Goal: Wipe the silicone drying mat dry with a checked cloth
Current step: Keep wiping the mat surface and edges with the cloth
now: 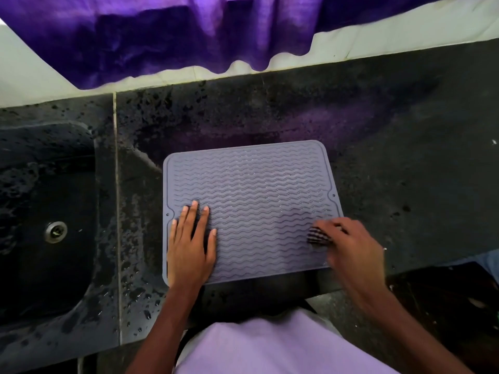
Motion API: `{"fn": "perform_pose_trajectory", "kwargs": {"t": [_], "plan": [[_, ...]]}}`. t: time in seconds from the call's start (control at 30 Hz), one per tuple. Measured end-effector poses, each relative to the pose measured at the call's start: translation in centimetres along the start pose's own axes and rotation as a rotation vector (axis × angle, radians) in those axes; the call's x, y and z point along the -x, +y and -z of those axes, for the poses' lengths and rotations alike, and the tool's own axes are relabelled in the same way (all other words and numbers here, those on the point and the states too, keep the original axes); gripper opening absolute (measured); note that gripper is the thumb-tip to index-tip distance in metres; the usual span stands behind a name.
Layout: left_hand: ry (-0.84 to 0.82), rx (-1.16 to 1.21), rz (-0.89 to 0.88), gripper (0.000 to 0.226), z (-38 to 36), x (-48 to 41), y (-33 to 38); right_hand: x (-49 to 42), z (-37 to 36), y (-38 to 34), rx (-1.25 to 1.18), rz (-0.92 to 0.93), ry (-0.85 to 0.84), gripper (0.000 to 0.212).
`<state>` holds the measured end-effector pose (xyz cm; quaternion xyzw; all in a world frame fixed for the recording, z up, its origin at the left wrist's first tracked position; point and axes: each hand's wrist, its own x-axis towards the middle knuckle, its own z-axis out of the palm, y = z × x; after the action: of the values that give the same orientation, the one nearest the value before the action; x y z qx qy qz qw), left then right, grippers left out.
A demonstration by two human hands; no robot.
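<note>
Worktop: dark speckled stone, running across the view. Its left half is carrying water drops and its right half is looking duller.

Curtain: purple fabric, hanging along the far edge above a pale ledge.

Sink: dark basin, sitting in the worktop at the left, well apart from the mat. Its walls are showing wet patches, and it is holding a round metal drain in its floor.

Mat: grey silicone with wavy ribs and a raised rim, lying flat on the worktop in front of the person. Its near edge is lying close to the worktop's front edge.

Shirt: lilac, filling the bottom centre.

Left hand: reaching in from below on a bare forearm and lying palm down on the mat's near-left part. The grip is lying spread, with straight fingers and thumb pressing flat on the ribs and holding nothing.

Right hand: reaching in from the lower right, blurred, and hovering over the mat's near-right edge with knuckles up. The grip is curling round the cloth, with fingers bunching it under the palm.

Cloth: dark-and-light checked. Only a small wad is showing left of the fingers, touching the mat near its right rim.
</note>
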<state>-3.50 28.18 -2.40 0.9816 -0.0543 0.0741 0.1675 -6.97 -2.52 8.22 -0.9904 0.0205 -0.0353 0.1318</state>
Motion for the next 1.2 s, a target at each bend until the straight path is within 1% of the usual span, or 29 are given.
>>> {"fn": "perform_pose_trajectory", "kwargs": {"t": [0.07,0.13,0.17,0.2,0.27,0.37,0.47,0.53,0.63,0.77,0.83,0.93,1.0,1.2], "plan": [[-0.016,0.006,0.0,0.054,0.1,0.0,-0.1,-1.1,-1.6,-2.5,-0.05,0.081,-0.024,0.042],[-0.024,0.011,0.002,0.055,0.2,-0.1,0.0,-1.6,-3.4,-4.3,-0.017,0.168,-0.109,0.046],[-0.029,0.009,0.003,0.055,0.3,-0.2,0.0,-1.7,-4.0,-4.8,0.019,0.2,-0.133,0.042],[-0.035,0.004,0.005,0.055,0.3,-0.2,0.0,-1.7,-4.4,-4.7,0.043,0.217,-0.14,0.038],[-0.051,-0.012,0.009,0.055,0.4,-0.1,0.1,-1.9,-4.4,-3.2,0.067,0.238,-0.152,0.042],[-0.07,-0.035,0.016,0.057,0.5,-0.1,0.1,-1.9,-3.3,1.6,0.13,0.202,-0.17,0.039],[-0.076,-0.061,0.023,0.06,0.6,-0.1,0.2,-1.9,-1.4,6.5,0.176,0.073,-0.167,0.053],[-0.065,-0.066,0.043,0.06,0.5,-0.2,0.7,-2.0,-0.3,8.0,0.206,0.008,-0.168,0.059],[-0.028,-0.052,0.107,0.06,-0.1,-0.5,1.7,-2.7,0.2,7.6,0.152,-0.03,-0.113,0.056],[-0.036,-0.084,0.118,0.062,-0.5,-0.3,2.1,-5.1,-1.0,3.4,-0.011,0.05,-0.046,0.058],[-0.04,-0.085,0.121,0.062,-0.4,-0.3,2.0,-6.7,-2.0,1.0,-0.08,0.109,-0.066,0.06],[-0.039,-0.076,0.133,0.061,-0.4,-0.3,2.1,-8.2,-3.7,-0.6,-0.056,0.204,-0.122,0.059],[-0.035,-0.073,0.136,0.061,-0.3,-0.3,2.2,-8.7,-4.1,0.3,-0.052,0.216,-0.133,0.059],[-0.038,-0.08,0.142,0.061,-0.3,-0.2,2.3,-8.9,-3.0,5.9,0.043,0.091,-0.099,0.056]]}}
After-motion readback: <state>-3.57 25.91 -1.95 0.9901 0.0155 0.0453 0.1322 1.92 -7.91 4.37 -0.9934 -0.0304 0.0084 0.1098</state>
